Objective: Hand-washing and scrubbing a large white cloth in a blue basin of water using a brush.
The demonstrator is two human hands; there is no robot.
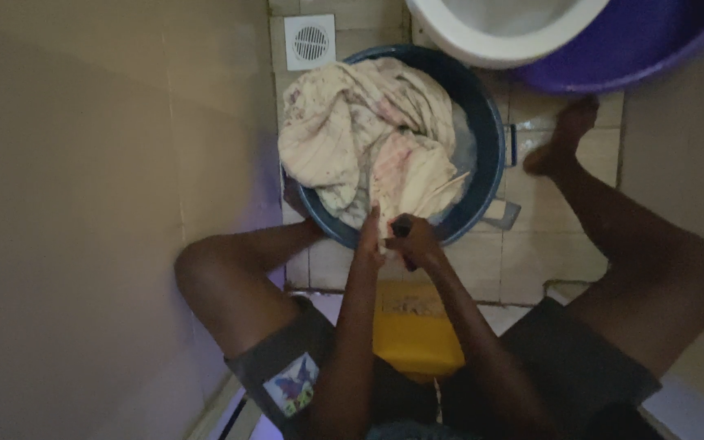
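Hands meet at the near rim of the dark blue basin (495, 143), which sits on the tiled floor (531, 253) between our knees. Our left hand (370, 238) is closed on the near edge of the pale patterned cloth (352, 134), pinching a fold of it; our right hand (415, 243) is curled shut round a small dark object we cannot identify, pressed against the same fold.

In our judgement the work is scrubbing one section of cloth. To do it well, we would keep the left-hand pinch firm so the fold stays taut, work the right hand in short strokes over the basin so runoff falls inside, and feed fresh cloth forward section by section.

Contents noted: the basin holds the cloth heaped toward its left side and draped over the rim, with a patch of pale, soapy-looking water showing at the right. A purple tub (637, 45) stands beyond, partly under a white toilet bowl (490, 41); its contents are hidden. A yellow container (413, 330) lies just below our hands, between our thighs. A floor drain (310, 41) sits beside the basin's far edge.
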